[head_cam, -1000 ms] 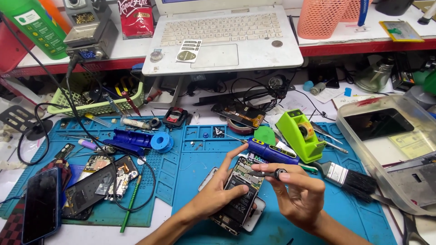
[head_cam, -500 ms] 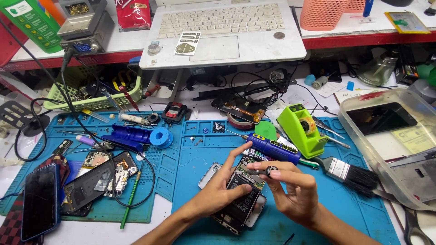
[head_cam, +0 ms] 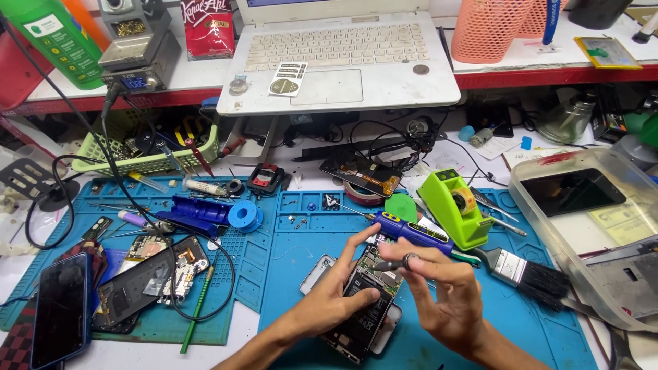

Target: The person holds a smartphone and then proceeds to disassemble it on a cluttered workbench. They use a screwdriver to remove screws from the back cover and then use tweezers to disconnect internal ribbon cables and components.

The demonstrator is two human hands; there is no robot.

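Head view shows an opened smartphone (head_cam: 363, 305) lying back-off on the blue repair mat (head_cam: 295, 274) that covers the surface, near its front edge. It looks light, stiff and fragile — exposed boards and battery — so the frame edges seem the safest hold. Left hand (head_cam: 336, 301) is closed around the phone's side, thumb across its inner face. Right hand (head_cam: 445, 294) pinches a small screwdriver (head_cam: 401, 262) between thumb and forefinger, the other fingers spread loose — a blue tool (head_cam: 411, 229) lies just behind.
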